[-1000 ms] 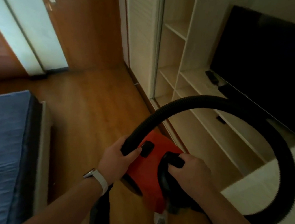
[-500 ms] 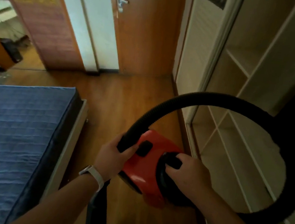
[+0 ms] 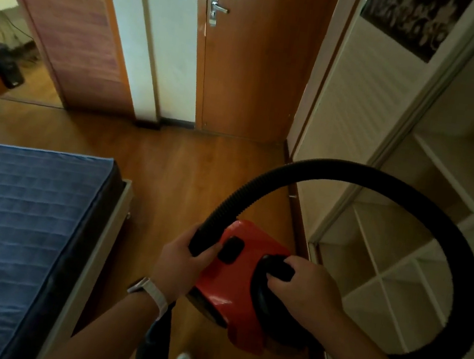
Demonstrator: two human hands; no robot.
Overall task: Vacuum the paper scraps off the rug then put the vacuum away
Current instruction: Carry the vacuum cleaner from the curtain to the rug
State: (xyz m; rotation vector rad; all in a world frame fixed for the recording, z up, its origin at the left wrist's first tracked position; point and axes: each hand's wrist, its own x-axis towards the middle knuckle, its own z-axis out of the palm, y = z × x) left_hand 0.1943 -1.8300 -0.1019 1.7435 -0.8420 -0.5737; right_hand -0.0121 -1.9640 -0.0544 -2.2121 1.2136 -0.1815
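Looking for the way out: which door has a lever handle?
The plain brown door straight ahead; the patterned door left and louvred door right show none.

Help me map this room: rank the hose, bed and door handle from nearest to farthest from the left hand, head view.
1. hose, gripped by the left hand.
2. bed, on its left.
3. door handle, far ahead.

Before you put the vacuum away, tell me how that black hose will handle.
The hose is probably floppy yet springy: ribbed, it holds a wide loop from the left hand, which grips its end, round past the right hand, which grips the vacuum. Unsupported, that loop will likely sway and may snag the shelves beside it.
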